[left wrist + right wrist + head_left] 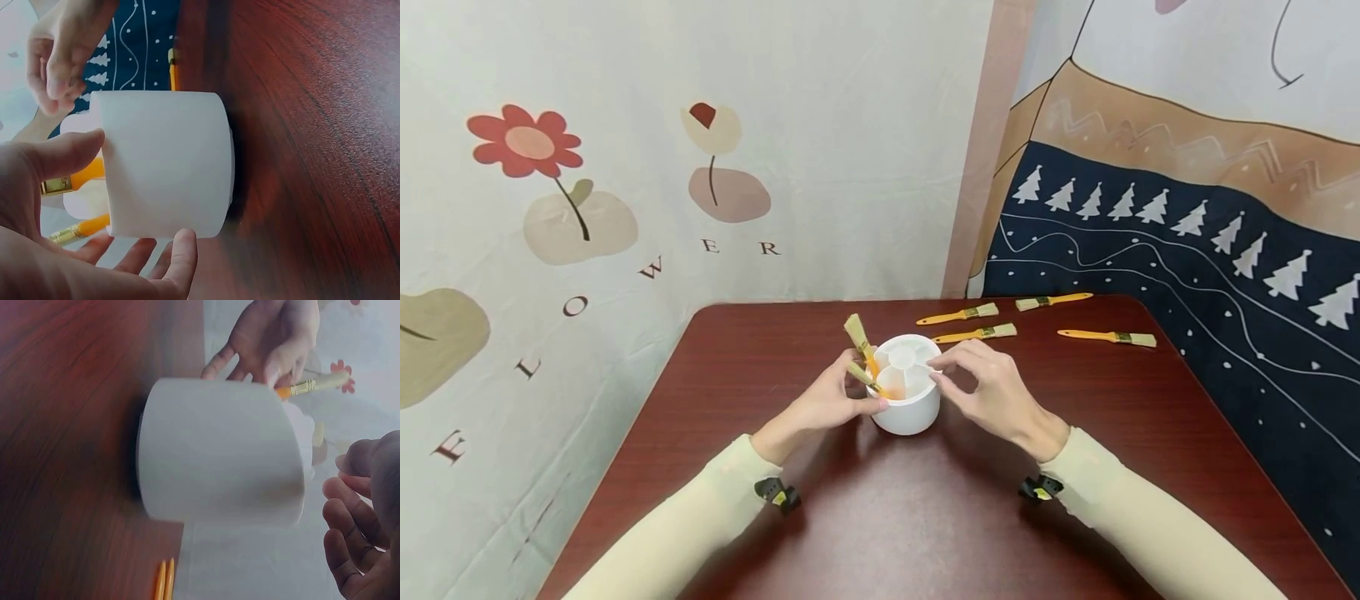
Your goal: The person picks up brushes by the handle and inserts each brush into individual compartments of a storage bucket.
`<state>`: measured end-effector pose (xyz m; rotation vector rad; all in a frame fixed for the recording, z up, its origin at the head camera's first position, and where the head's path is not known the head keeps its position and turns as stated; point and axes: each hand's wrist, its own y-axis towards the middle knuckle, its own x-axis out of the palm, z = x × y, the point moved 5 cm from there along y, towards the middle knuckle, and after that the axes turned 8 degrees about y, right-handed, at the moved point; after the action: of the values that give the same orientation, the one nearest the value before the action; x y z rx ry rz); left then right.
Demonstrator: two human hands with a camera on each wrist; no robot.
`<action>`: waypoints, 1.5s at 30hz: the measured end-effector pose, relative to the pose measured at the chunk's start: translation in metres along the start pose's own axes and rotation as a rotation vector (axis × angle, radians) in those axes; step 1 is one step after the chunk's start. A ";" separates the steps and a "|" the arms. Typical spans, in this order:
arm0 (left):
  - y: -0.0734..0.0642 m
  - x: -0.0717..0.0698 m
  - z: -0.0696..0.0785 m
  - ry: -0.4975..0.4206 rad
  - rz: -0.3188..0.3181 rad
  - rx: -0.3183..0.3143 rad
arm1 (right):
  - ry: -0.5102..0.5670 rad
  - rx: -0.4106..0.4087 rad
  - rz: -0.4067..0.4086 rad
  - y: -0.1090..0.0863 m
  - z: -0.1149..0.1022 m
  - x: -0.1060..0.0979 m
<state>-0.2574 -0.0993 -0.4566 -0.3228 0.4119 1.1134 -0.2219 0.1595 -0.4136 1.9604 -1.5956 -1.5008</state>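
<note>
A white round divided holder (908, 419) stands upright on the table, with compartments around a round middle one. Two brushes with orange handles and pale bristles lean out of its left side: a farther brush (856, 332) and a nearer brush (863, 377). My left hand (827, 400) grips the holder's left side, its thumb at the rim and its fingers around the wall. Beside the right rim is my right hand (1000, 396), fingers loosely bent. In the right wrist view, a gap separates my right fingers (340, 515) from the holder (219, 450), and they hold nothing.
Several more brushes lie on the dark red table (880, 517) behind and right of the holder, among them a left brush (947, 317), one at the back (1063, 299) and one at the right (1093, 335). Printed cloths (850, 150) hang behind the table.
</note>
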 end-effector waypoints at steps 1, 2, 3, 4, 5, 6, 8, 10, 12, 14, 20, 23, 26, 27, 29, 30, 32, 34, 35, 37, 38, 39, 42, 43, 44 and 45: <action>0.001 0.000 0.000 -0.010 -0.013 -0.011 | -0.005 0.011 0.002 -0.001 0.002 -0.002; 0.001 0.000 -0.001 -0.023 -0.026 -0.023 | -0.011 0.021 0.005 -0.002 0.005 -0.005; 0.002 0.000 -0.002 -0.038 -0.042 -0.031 | -0.019 0.032 0.006 -0.003 0.007 -0.007; 0.002 0.000 -0.002 -0.052 -0.059 -0.036 | -0.030 0.044 0.005 -0.004 0.009 -0.009; 0.003 0.001 -0.003 -0.066 -0.073 -0.041 | -0.038 0.055 0.003 -0.005 0.011 -0.011; 0.003 0.001 -0.003 -0.078 -0.084 -0.048 | -0.046 0.064 0.002 -0.007 0.013 -0.013; 0.003 0.001 -0.005 -0.090 -0.096 -0.062 | -0.060 0.077 0.003 -0.008 0.017 -0.017; 0.003 0.001 -0.006 -0.099 -0.103 -0.074 | -0.076 0.085 0.010 -0.010 0.021 -0.021; 0.003 0.002 -0.007 -0.118 -0.103 -0.089 | -0.087 0.090 0.024 -0.012 0.026 -0.024; 0.003 0.002 -0.007 -0.134 -0.109 -0.088 | -0.098 0.096 0.037 -0.015 0.029 -0.027; 0.006 0.003 -0.006 -0.163 -0.135 -0.077 | -0.110 0.130 0.056 -0.020 0.038 -0.035; 0.008 0.003 -0.006 -0.171 -0.124 -0.086 | -0.132 0.152 0.057 -0.020 0.042 -0.038; 0.008 0.004 -0.004 -0.172 -0.106 -0.078 | -0.152 0.168 0.054 -0.021 0.046 -0.041; 0.008 0.004 -0.004 -0.172 -0.100 -0.074 | -0.155 0.173 0.054 -0.021 0.047 -0.042; 0.007 0.005 -0.003 -0.167 -0.083 -0.065 | -0.158 0.183 0.054 -0.022 0.049 -0.043; 0.006 0.005 -0.003 -0.168 -0.076 -0.062 | -0.158 0.188 0.055 -0.022 0.051 -0.043; 0.005 0.006 -0.003 -0.154 -0.053 -0.062 | -0.157 0.197 0.058 -0.022 0.053 -0.045; 0.006 0.005 -0.002 -0.097 -0.022 -0.030 | -0.156 0.202 0.064 -0.022 0.056 -0.046; 0.005 0.005 -0.001 -0.074 -0.007 -0.011 | -0.157 0.207 0.065 -0.023 0.057 -0.047; 0.004 0.006 0.002 -0.023 0.032 0.029 | -0.159 0.214 0.066 -0.023 0.060 -0.047; 0.002 0.006 0.004 0.012 0.056 0.041 | -0.158 0.218 0.066 -0.023 0.061 -0.048; 0.000 0.007 0.005 0.040 0.082 0.049 | -0.158 0.223 0.066 -0.023 0.062 -0.048; -0.009 0.009 0.008 0.108 0.172 0.019 | -0.163 0.245 0.066 -0.024 0.067 -0.049; -0.012 0.009 0.009 0.138 0.199 0.003 | -0.166 0.254 0.066 -0.024 0.069 -0.049; -0.016 0.010 0.009 0.165 0.226 -0.019 | -0.168 0.261 0.067 -0.024 0.070 -0.049; -0.018 0.012 0.010 0.189 0.250 -0.036 | -0.168 0.269 0.067 -0.024 0.071 -0.049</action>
<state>-0.2347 -0.0929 -0.4521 -0.4183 0.6127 1.3404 -0.2579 0.2391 -0.4356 1.9305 -2.0068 -1.5286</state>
